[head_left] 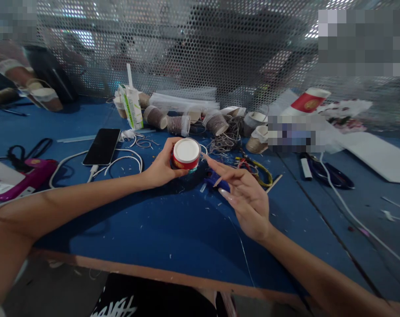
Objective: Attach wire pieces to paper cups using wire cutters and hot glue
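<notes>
You hold the cup (186, 152) in your left hand (165, 165); your right hand (244, 193) hovers beside it.
Head view: the cup is above the counter (160, 233), white end facing up, in your left hand's grasp. Your right hand looks released, fingers parted, though whether a fine strand runs from it cannot be told. The step in hand seems to be handling the cup; working on its edge would call for a secure left grip and careful right fingertips. Count one phone (101, 146), one carton (132, 108), one straw (129, 75), one held cup, one tilted cup (307, 102) at rear right, and at least three dark spools (178, 125).
</notes>
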Demonstrator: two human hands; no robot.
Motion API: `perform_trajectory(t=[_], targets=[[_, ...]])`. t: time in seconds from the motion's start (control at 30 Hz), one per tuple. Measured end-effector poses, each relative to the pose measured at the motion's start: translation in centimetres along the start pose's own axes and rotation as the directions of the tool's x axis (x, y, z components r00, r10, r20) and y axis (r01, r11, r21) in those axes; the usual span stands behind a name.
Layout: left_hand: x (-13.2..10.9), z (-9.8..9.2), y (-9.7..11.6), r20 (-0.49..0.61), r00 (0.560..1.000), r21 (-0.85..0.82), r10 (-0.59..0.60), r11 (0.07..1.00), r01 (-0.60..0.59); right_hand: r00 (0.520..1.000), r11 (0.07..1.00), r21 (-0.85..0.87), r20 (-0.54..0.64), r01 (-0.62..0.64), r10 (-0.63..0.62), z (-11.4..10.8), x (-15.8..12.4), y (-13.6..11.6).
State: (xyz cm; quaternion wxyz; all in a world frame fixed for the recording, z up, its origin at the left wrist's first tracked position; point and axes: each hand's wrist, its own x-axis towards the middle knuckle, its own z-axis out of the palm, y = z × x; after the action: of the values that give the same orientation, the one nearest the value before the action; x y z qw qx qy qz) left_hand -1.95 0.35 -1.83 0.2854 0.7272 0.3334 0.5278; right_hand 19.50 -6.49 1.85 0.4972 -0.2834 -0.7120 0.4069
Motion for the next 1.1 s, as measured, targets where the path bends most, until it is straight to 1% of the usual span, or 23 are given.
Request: perform_trajectory(t=[0.1, 0.2, 0.43, 0.57, 0.67, 0.87, 1.1], targets=[[0.03, -0.02, 0.06, 0.005, 1.000, 0.001, 0.004, 1.000, -0.004, 0.999, 0.999, 0.020, 0.025, -0.035, 0.035, 0.12, -0.05, -0.22], [0.04, -0.06, 0.04, 0.000, 1.000, 0.010, 0.008, 1.000, -0.008, 0.999, 0.999, 0.028, 0.026, -0.042, 0.042, 0.17, -0.12, -0.25], [-0.05, -0.08, -0.07, -0.015, 0.999, 0.040, 0.034, 0.999, -0.033, 1.000, 0.999, 0.049, 0.000, 0.024, -0.024, 0.07, -0.01, -0.06], [-0.05, -0.10, -0.19, -0.019, 0.997, 0.075, 0.080, 0.994, -0.079, 0.999, 0.999, 0.036, 0.013, -0.032, 0.032, 0.12, -0.01, -0.23], [-0.02, -0.10, -0.38, -0.017, 0.993, 0.096, 0.115, 0.989, -0.112, 0.999, 0.997, 0.071, 0.027, -0.043, 0.041, 0.12, -0.09, -0.22], [-0.04, -0.13, -0.74, -0.016, 0.989, 0.109, 0.149, 0.983, -0.146, 0.998, 0.992, 0.123, 0.063, -0.006, -0.002, 0.01, -0.13, -0.04], [-0.01, -0.22, -0.89, -0.011, 0.987, 0.095, 0.159, 0.983, -0.157, 0.997, 0.993, 0.119, 0.073, 0.012, -0.020, -0.02, -0.12, -0.10]])
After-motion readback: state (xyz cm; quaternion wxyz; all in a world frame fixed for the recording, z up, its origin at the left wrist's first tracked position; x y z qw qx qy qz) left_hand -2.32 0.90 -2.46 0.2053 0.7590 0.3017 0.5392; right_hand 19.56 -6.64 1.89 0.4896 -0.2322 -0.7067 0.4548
